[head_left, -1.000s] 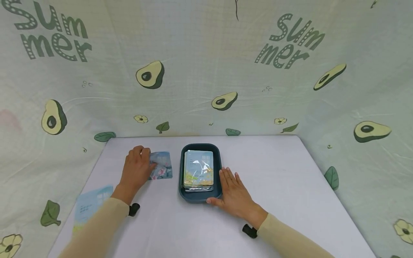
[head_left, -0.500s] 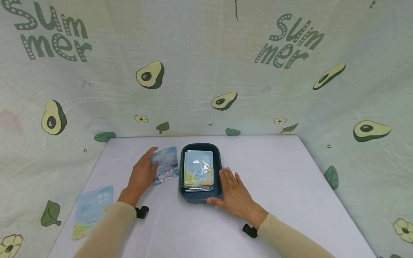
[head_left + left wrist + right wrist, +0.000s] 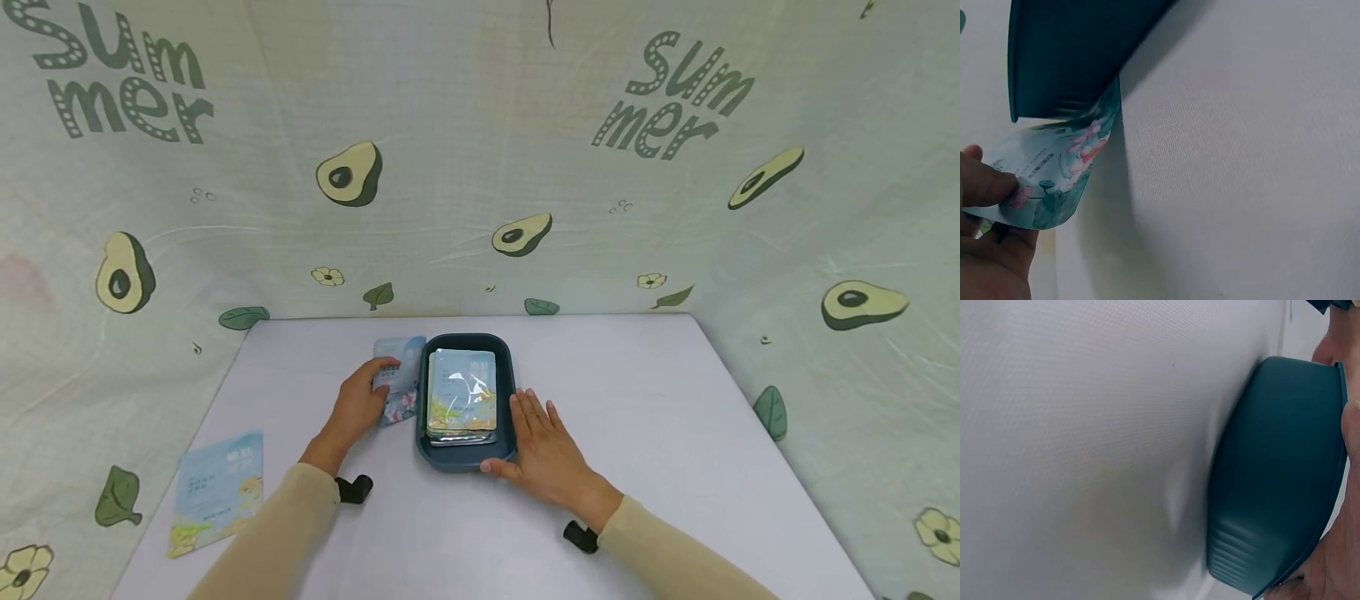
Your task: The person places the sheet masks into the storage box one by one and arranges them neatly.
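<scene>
My left hand (image 3: 357, 410) pinches a flat blue packet with pink flowers (image 3: 400, 404) just left of a dark teal tray (image 3: 457, 458). In the left wrist view the thumb lies on top of the flowered packet (image 3: 1066, 169) and fingers are beneath it. Its far end bends up against the tray's outer wall (image 3: 1066, 62). A stack of glossy light-blue and yellow packets (image 3: 462, 387) lies inside the tray. My right hand (image 3: 547, 457) rests on the tray's right side, fingers straight and thumb at the near rim. The right wrist view shows the tray's side wall (image 3: 1272, 469).
Another light-blue packet with a yellow lower edge (image 3: 216, 492) lies flat at the table's left front, beside the left sleeve. White cloth covers the table (image 3: 637, 400). A printed fabric backdrop (image 3: 450, 167) rises behind the table and along its sides.
My left hand has slid the flowered packet rightward across the table until it meets the tray. The left sleeve has uncovered the other light-blue packet. The right hand and tray stay put.
</scene>
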Demonstrator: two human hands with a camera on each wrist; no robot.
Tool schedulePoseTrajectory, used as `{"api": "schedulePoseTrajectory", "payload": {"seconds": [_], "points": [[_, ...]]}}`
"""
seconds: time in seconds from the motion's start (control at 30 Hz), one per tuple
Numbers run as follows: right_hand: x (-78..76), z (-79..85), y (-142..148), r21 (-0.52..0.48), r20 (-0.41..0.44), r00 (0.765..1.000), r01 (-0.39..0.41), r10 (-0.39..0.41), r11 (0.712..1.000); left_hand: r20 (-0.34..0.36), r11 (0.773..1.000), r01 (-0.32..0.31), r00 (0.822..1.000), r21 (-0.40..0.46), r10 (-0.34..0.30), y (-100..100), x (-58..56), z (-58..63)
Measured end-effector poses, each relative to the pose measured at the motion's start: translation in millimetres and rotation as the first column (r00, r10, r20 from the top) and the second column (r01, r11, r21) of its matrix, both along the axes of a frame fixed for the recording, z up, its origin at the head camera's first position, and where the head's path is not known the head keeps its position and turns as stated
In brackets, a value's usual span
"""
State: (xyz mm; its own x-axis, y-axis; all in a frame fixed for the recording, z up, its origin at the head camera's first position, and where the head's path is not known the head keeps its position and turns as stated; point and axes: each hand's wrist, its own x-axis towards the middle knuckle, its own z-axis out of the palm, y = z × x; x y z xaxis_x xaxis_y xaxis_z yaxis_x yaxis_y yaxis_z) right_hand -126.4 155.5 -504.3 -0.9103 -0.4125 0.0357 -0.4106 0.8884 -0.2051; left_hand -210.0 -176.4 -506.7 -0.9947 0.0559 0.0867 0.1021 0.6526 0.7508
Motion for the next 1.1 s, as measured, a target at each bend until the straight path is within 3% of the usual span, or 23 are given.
{"api": "schedulePoseTrajectory", "payload": {"seconds": [0.23,0.37,0.47,0.7,0.9,1.1], "points": [[-1.1,-1.5,1.0,0.013,-0.008,1.0,-0.007,0.007,1.0,0.072,0.998,-0.053,0.996,-0.032,0.055,-14.4,-2.3,2.8],[-1.2,0.1,1.1,0.006,-0.009,1.0,-0.012,0.012,1.0,0.124,0.996,-0.028,0.991,-0.085,0.038,-26.9,-3.6,4.0],[-1.6,0.7,1.3,0.005,-0.013,1.0,-0.015,0.015,1.0,0.163,0.998,-0.002,0.986,-0.068,0.013,-36.5,-5.0,4.6],[-3.1,-0.5,0.9,0.015,-0.029,0.999,-0.022,0.023,1.0,0.219,0.993,0.041,0.974,0.113,-0.065,-61.1,-2.3,15.5],[-3.1,-0.4,0.9,0.025,-0.032,0.999,-0.026,0.027,0.999,0.26,0.952,-0.005,0.962,0.305,-0.078,-74.7,2.7,33.3],[-2.2,0.6,1.0,0.032,-0.033,0.999,-0.025,0.026,0.999,0.265,0.923,-0.001,0.958,0.385,-0.11,-67.1,8.5,48.6]]}}
